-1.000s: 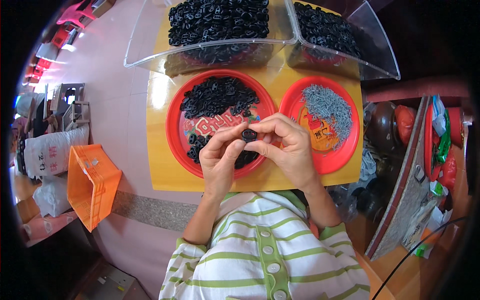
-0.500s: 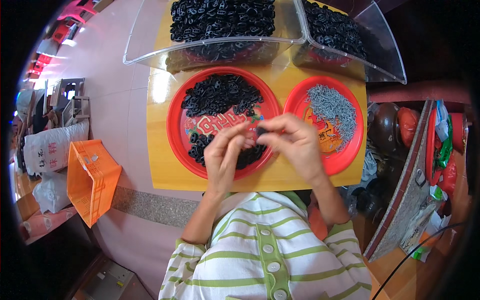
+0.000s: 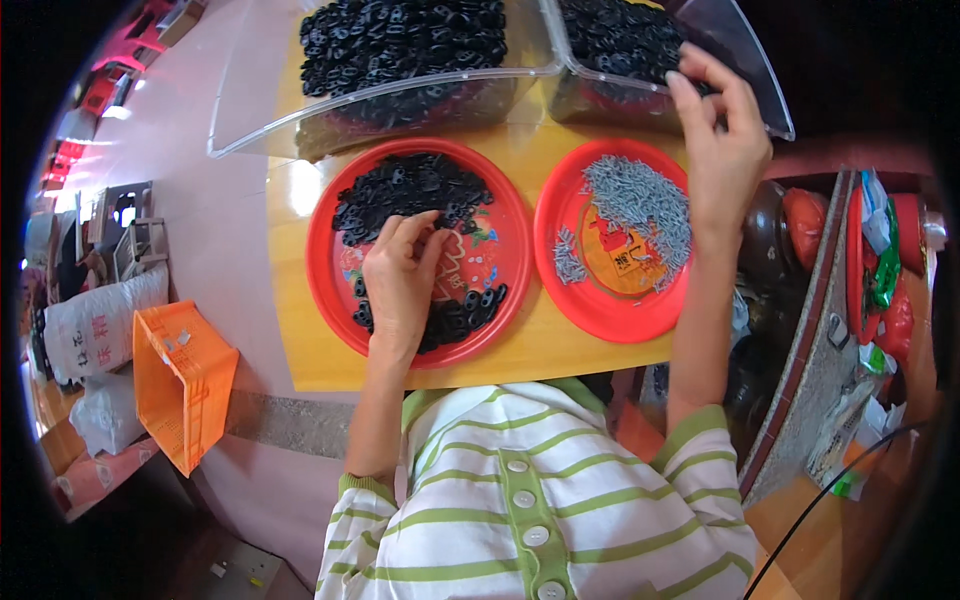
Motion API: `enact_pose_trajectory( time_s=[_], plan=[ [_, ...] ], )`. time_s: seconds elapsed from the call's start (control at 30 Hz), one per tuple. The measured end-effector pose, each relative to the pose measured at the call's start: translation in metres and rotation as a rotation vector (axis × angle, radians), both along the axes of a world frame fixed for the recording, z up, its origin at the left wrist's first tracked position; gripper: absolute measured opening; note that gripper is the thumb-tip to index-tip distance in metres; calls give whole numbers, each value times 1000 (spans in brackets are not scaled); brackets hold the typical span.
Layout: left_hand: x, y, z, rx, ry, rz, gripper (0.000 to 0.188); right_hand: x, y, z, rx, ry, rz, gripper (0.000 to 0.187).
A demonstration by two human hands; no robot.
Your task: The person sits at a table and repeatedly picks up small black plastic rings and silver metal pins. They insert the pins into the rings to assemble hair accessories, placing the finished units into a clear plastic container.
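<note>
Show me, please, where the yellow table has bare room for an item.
Bare: the glossy yellow tabletop, left of the large round red tray and in the front gap between it and the smaller red tray. Crowded: the back, under clear plastic bins.

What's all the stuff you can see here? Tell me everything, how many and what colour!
Table: one, yellow, in the middle
Bins: two, clear, at the table's far side
Black pieces: too many to count, black, in both bins and the left tray
Trays: two, red, side by side on the table
Screws: too many to count, grey, in the right tray
Crate: one, orange, left of the table
Sack: one, white, far left
Jar: one, brown, right of the table
Cable: one, black, lower right
Other clutter: mixed colours, both sides, too jumbled to count
Shirt: one, white-and-green stripes, bottom middle
Left hand: one, bare, over the left tray
Right hand: one, bare, at the right bin
</note>
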State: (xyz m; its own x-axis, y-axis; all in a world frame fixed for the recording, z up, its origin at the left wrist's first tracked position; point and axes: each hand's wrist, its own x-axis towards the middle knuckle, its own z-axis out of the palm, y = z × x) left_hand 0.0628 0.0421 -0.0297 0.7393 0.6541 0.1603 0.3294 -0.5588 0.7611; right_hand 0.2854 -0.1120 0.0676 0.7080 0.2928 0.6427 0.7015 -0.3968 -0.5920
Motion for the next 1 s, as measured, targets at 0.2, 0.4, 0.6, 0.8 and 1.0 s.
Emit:
enact_pose_trajectory(
  time_s=[0.2,0.4,0.6,0.8,1.0],
  plan=[
    [-1,-2,-1,-46,-12,9,17,-72,-51,-54,-245,454,283,7],
    [0,0,-2,-147,6,-9,15,-101,-78,-80,-310,618,257,11],
    [-10,-5,4,-222,-85,-30,12,-113,-76,-80,-292,615,238,16],
    [-26,-19,13,-809,-275,-102,14,-114,-81,-91,-296,533,247,15],
    [-35,-38,21,-923,-204,-110,14,-115,-81,-90,-291,543,228,14]
  ],
)
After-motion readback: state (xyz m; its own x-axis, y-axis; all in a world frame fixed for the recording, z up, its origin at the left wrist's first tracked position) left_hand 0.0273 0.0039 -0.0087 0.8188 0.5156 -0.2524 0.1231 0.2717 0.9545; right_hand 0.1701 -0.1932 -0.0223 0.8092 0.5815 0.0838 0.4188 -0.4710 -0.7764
